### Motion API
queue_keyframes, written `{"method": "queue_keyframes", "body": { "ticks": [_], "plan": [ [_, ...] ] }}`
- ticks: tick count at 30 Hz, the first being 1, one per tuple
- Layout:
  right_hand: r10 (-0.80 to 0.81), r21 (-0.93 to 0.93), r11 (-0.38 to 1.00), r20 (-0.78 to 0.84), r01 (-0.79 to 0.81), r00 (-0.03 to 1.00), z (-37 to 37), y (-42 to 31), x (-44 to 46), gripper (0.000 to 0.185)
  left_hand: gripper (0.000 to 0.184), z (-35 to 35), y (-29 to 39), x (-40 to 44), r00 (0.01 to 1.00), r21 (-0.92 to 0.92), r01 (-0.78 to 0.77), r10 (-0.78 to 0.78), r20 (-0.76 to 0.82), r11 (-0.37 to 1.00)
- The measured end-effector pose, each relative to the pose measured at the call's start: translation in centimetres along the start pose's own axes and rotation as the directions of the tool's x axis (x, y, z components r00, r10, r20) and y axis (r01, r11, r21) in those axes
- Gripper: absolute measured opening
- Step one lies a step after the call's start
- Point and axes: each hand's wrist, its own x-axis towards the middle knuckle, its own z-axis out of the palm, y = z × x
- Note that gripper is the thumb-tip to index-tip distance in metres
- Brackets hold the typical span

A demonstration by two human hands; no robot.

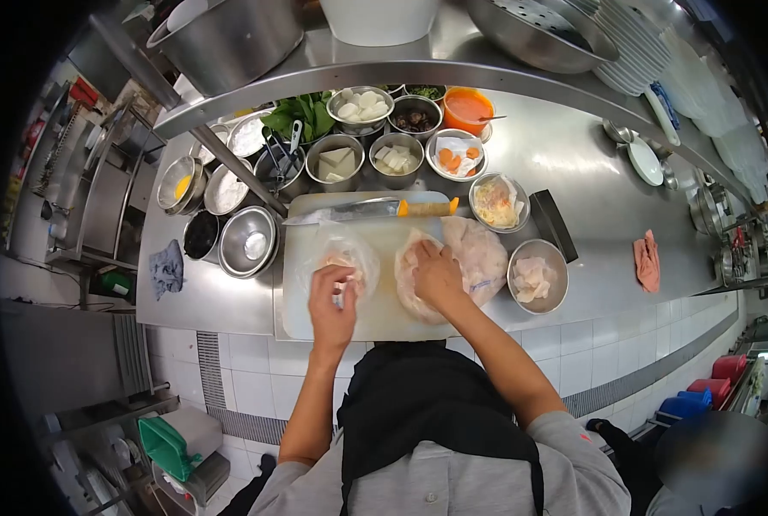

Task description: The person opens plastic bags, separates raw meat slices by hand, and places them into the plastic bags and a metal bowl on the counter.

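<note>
I handle pale pieces (408,291): left hand (334,303) at eight o'clock, fingers narrow over a bag (365,256); right hand (440,279) at four, fingertips hidden. Either hold, I cannot tell; lifting calls for pinching.

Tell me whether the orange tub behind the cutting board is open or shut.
Open: the orange tub has no lid on, orange liquid shows inside, and a utensil handle sticks out past its rim.

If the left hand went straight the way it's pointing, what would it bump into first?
The left hand would probably meet the clear plastic bag of pale pieces first, right by its fingertips. Whether they already touch it is hard to tell.
</note>
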Motion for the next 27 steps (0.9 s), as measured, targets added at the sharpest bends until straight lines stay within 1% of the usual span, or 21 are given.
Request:
{"method": "queue_keyframes", "body": {
  "ticks": [2,3,5,6,7,8,9,10,11,13,14,15,16,17,19,20,21,22,23,25,27],
  "plan": [
    [0.017,-0.049,0.999,0.051,-0.015,0.999,-1.2,0.1,-0.8,0.054,0.022,1.6,1.5,-0.4,0.98,-0.072,0.055,-0.04,0.193,0.996],
    [0.024,-0.087,0.996,0.088,-0.017,0.996,-2.4,0.2,-1.1,0.055,0.022,2.4,1.6,-0.6,0.981,-0.067,0.057,-0.043,0.187,0.996],
    [0.02,-0.127,0.992,0.121,-0.004,0.993,-2.9,1.8,-0.9,0.057,0.028,4.4,0.9,-0.9,0.943,0.078,-0.018,-0.009,0.331,0.997],
    [-0.078,-0.077,0.993,0.113,0.087,0.99,-2.0,3.4,-0.4,0.055,0.028,5.5,0.3,-1.2,0.946,0.084,-0.018,-0.01,0.324,0.996],
    [-0.175,-0.028,0.983,0.097,0.179,0.98,-1.3,4.6,0.1,0.054,0.029,6.6,-0.3,-1.2,0.937,0.186,-0.111,0.041,0.346,0.976],
    [-0.186,-0.026,0.982,0.091,0.189,0.978,-0.6,5.5,0.6,0.054,0.031,7.7,-0.9,-1.2,0.924,0.283,-0.204,0.088,0.372,0.937],
    [-0.223,0.051,0.974,0.1,0.219,0.97,-0.6,5.9,0.8,0.049,0.031,8.6,-1.0,-1.2,0.927,0.291,-0.205,0.09,0.365,0.934],
    [-0.261,0.128,0.961,0.109,0.247,0.959,-0.4,6.3,0.9,0.045,0.032,9.6,-1.2,-1.3,0.925,0.383,-0.195,0.038,0.379,0.903],
    [-0.27,0.132,0.958,0.108,0.256,0.957,-0.3,6.8,0.9,0.045,0.033,10.3,-1.5,-1.4,0.922,0.472,-0.184,-0.015,0.387,0.862],
    [-0.294,0.412,0.884,0.122,0.221,0.948,-2.3,6.8,0.1,0.037,0.034,11.2,-1.5,-1.3,0.925,0.538,-0.188,-0.036,0.378,0.822],
    [-0.299,0.417,0.881,0.123,0.224,0.946,-2.8,6.9,-0.3,0.037,0.034,11.6,-1.6,-1.3,0.925,0.594,-0.197,-0.052,0.376,0.78],
    [-0.258,0.527,0.833,0.105,0.167,0.96,-3.1,7.2,-0.8,0.035,0.034,11.9,-1.4,-0.9,0.925,0.599,-0.195,-0.058,0.376,0.776],
    [-0.212,0.63,0.769,0.095,0.106,0.973,-3.1,7.5,-1.3,0.033,0.034,12.0,-1.0,-0.6,0.912,0.632,-0.17,-0.122,0.391,0.756],
    [-0.212,0.636,0.765,0.101,0.1,0.972,-3.0,7.7,-1.9,0.033,0.033,12.1,-0.8,-0.7,0.896,0.665,-0.146,-0.187,0.402,0.733],
    [-0.14,0.903,0.409,0.206,-0.133,0.968,-3.1,7.9,-2.4,0.03,0.032,12.5,-0.9,-1.1,0.893,0.68,-0.119,-0.222,0.392,0.723],
    [-0.141,0.905,0.405,0.204,-0.131,0.969,-3.1,7.9,-2.5,0.03,0.032,12.8,-1.0,-1.1,0.89,0.691,-0.095,-0.249,0.381,0.717],
    [-0.17,0.958,0.182,0.253,-0.222,0.952,-3.1,7.9,-2.8,0.029,0.032,12.8,-1.1,-1.2,0.889,0.693,-0.098,-0.25,0.383,0.714],
    [-0.208,0.949,-0.05,0.294,-0.31,0.933,-3.2,8.0,-3.1,0.029,0.031,12.7,-1.3,-1.4,0.892,0.67,-0.075,-0.25,0.376,0.738],
    [-0.204,0.948,-0.058,0.294,-0.312,0.934,-3.3,8.2,-3.2,0.029,0.03,12.5,-1.5,-1.6,0.895,0.646,-0.055,-0.25,0.37,0.761],
    [-0.208,0.91,-0.084,0.381,-0.405,0.901,-3.8,8.3,-3.3,0.03,0.029,12.0,-1.5,-1.7,0.9,0.622,-0.049,-0.235,0.366,0.782],
    [-0.171,0.901,-0.087,0.406,-0.424,0.898,-4.0,8.5,-3.5,0.031,0.029,11.5,-1.3,-1.3,0.907,0.59,-0.05,-0.211,0.365,0.806]
  ]
}}
